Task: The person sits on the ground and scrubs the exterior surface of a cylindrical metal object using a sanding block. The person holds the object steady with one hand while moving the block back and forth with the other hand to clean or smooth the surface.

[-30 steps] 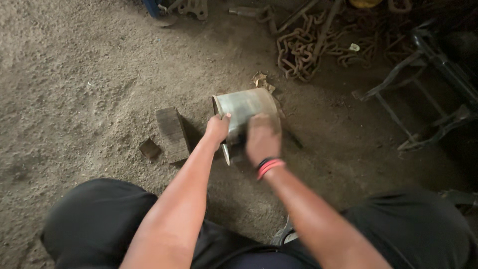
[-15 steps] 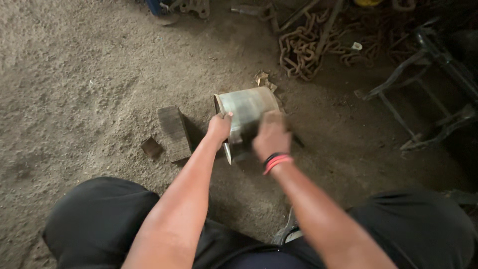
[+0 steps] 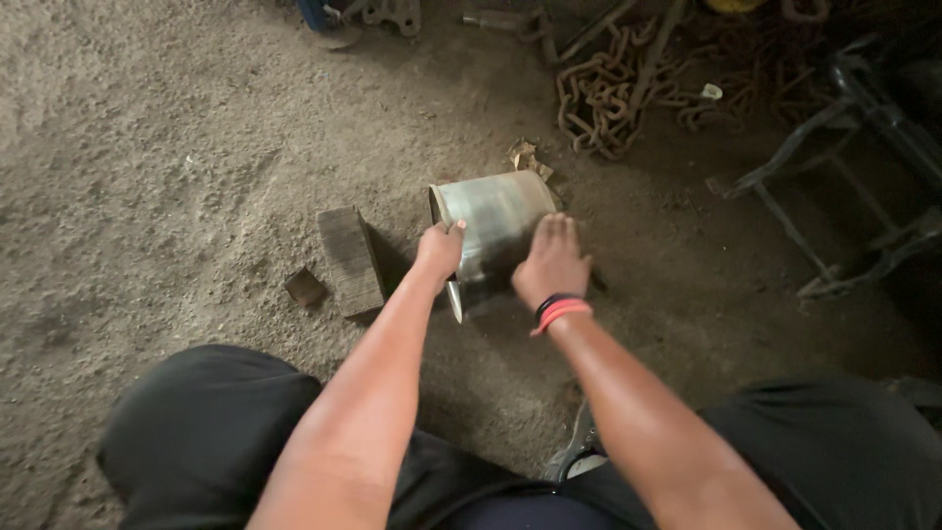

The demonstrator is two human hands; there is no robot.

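Both hands on dull metal cylinder, gritty dirt floor.
Left grip [image 3: 439,250] clasps cylinder [image 3: 496,221] rim; right grip [image 3: 552,263] open, pressed flat; wood block [image 3: 350,257] beside.

Thing: I see 1 sheet-metal cylinder [image 3: 496,231], dull grey with darker smears along its curved wall.
Shape: I read it as a short, wide tube; its left end shows a thin bright rim.
Pose: I see it lying on its side, axis running left to right and tilted a little, the left end nearer.
Place: it rests on the dirt floor at the scene's centre.
Contact: my left hand [image 3: 440,250] grips the left rim; my right hand [image 3: 551,263] lies flat on the near side of the wall, fingers pointing far.
Below: I see a second bright rim edge under the near-left end; what it belongs to I cannot tell.
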